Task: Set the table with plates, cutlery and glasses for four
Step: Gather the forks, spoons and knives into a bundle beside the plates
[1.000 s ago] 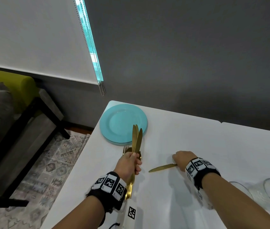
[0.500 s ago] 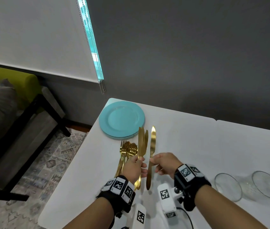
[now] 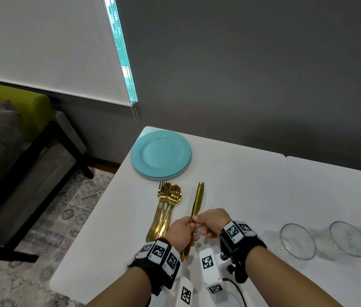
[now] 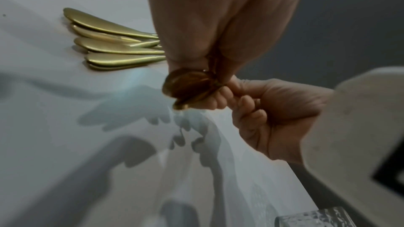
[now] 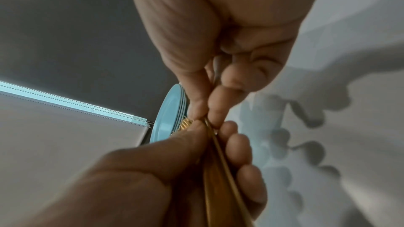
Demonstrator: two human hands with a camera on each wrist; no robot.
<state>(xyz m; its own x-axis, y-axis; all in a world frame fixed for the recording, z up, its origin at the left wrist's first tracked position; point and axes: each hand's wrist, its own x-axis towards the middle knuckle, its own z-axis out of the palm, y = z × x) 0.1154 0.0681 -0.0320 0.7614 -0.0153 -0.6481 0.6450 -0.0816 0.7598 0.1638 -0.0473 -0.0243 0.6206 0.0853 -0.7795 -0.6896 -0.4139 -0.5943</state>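
Gripping a bunch of gold knives (image 3: 197,201) by the handles, the left hand (image 3: 180,232) holds them blades toward twelve o'clock above the white table (image 3: 252,196); the right hand (image 3: 212,221) pinches what looks like one handle. Gold forks and spoons (image 3: 166,207) lie at nine o'clock, stacked turquoise plates (image 3: 160,155) at eleven, glasses (image 3: 296,241) at three.

A white roller blind (image 3: 42,41) hangs at ten o'clock, above a green sofa (image 3: 13,100) and patterned rug (image 3: 49,218).
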